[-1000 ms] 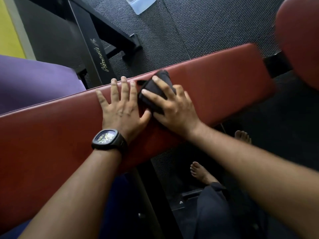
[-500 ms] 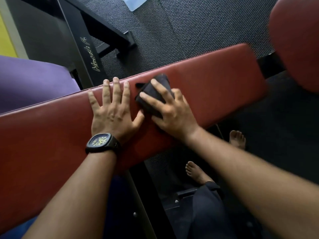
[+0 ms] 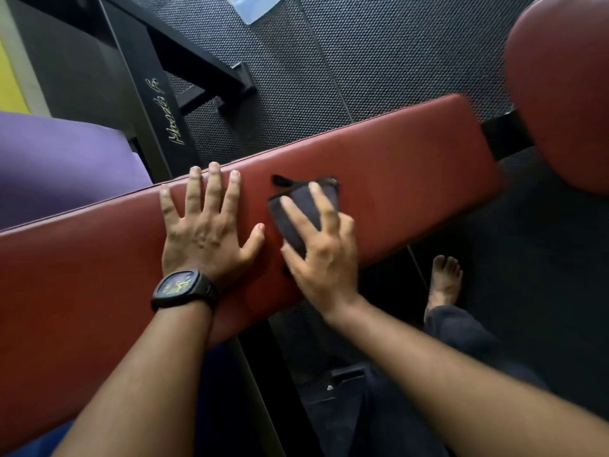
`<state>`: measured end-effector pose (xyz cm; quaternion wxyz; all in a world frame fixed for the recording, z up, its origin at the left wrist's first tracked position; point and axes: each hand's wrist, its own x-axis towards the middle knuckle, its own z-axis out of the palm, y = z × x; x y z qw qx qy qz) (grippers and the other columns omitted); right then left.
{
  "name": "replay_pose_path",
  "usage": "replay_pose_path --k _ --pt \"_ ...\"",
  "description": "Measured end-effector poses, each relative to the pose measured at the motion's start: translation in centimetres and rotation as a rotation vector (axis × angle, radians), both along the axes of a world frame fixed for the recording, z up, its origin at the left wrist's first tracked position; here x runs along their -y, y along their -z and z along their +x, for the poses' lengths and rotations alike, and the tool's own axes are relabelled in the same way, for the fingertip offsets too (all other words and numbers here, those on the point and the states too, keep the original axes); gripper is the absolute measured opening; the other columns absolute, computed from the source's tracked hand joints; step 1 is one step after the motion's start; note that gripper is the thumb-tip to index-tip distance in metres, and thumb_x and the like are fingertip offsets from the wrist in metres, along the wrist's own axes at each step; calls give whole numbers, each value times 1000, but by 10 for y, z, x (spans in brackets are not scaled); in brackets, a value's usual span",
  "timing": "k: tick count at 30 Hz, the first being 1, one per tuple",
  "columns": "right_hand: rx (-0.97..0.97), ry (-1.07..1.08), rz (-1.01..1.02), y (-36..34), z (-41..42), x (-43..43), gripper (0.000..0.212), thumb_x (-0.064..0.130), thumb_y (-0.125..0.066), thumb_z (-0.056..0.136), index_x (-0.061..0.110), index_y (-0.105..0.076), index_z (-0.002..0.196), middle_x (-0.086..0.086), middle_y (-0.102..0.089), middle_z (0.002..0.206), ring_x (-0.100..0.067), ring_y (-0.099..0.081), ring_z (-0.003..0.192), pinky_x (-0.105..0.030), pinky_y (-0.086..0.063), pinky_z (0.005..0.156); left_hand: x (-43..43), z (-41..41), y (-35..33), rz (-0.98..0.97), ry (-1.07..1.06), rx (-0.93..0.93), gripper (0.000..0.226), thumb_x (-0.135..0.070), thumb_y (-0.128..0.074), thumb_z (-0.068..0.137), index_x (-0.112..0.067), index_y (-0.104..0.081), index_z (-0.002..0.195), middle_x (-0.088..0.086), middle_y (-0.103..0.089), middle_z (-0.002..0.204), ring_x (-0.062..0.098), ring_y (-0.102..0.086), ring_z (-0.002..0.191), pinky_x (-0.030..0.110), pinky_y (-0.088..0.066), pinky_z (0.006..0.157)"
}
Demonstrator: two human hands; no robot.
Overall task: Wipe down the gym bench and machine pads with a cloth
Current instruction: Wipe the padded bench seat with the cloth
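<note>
A long red padded bench (image 3: pixel 412 166) runs across the view from lower left to upper right. My left hand (image 3: pixel 206 232), with a black watch on the wrist, rests flat on the pad with its fingers spread. Just to its right my right hand (image 3: pixel 321 255) presses a folded dark cloth (image 3: pixel 303 212) onto the pad with straight, spread fingers. A round red machine pad (image 3: pixel 560 90) sits past the bench's right end.
A black machine frame (image 3: pixel 164 103) with script lettering stands behind the bench on dark rubber flooring. A purple pad (image 3: pixel 59 159) lies at the left. A pale blue container (image 3: pixel 257 6) sits at the top edge. My bare foot (image 3: pixel 443 282) stands below the bench.
My right hand and the cloth have slid slightly right, opening a gap to my left hand. The left hand stays planted on the pad.
</note>
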<state>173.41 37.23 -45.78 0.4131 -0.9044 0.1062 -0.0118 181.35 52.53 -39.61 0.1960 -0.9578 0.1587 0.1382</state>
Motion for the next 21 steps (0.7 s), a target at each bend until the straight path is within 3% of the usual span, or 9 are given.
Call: replay_pose_path --k 3,5,8,12,16,19,21 --pt "98 -201 -128 13 55 20 63 51 -53 82 41 -54 144 -1 -40 160 -36 -54 102 -46 -52 85 0 0 0 1 2 5 88 -68 -31 88 -17 -28 159 15 -22 167 36 -19 153 69 -11 116" --pt "67 -212 -217 26 79 41 66 54 -50 83 44 -48 147 0 -36 162 -36 -56 104 -46 -54 82 1 1 0 3 -1 -5 88 -68 -31 87 -18 -27 159 15 -23 166 37 -20 152 70 -12 116" --pt "-51 30 -230 38 73 54 64 53 -52 88 44 -43 151 1 -32 163 -35 -56 106 -44 -52 88 1 3 -2 12 -5 -20 88 -68 -28 86 -21 -24 160 14 -22 166 36 -18 153 69 -10 117" --pt "-275 370 -58 25 23 26 60 46 -56 92 38 -46 150 -3 -31 163 -38 -53 108 -42 -42 101 7 6 -1 4 -45 -49 92 -67 -27 81 -19 -24 160 15 -21 166 38 -15 153 69 -6 118" --pt "-97 92 -36 0 2 -1 61 49 -56 87 38 -52 147 -2 -33 162 -35 -52 106 -42 -46 97 12 9 3 -14 -48 -74 96 -67 -27 79 -15 -25 159 19 -21 165 43 -15 152 71 -5 117" --pt "123 -185 -125 12 45 15 61 50 -59 80 41 -58 140 0 -41 159 -36 -53 102 -47 -53 85 11 9 5 -13 -19 -70 96 -67 -27 80 -13 -25 160 22 -20 165 48 -14 151 74 -6 115" --pt "160 -272 -226 27 75 37 64 51 -56 78 44 -55 142 2 -41 159 -37 -55 103 -47 -55 80 13 12 6 0 -7 -73 99 -68 -27 79 -13 -24 160 23 -20 165 52 -13 150 76 -6 114"
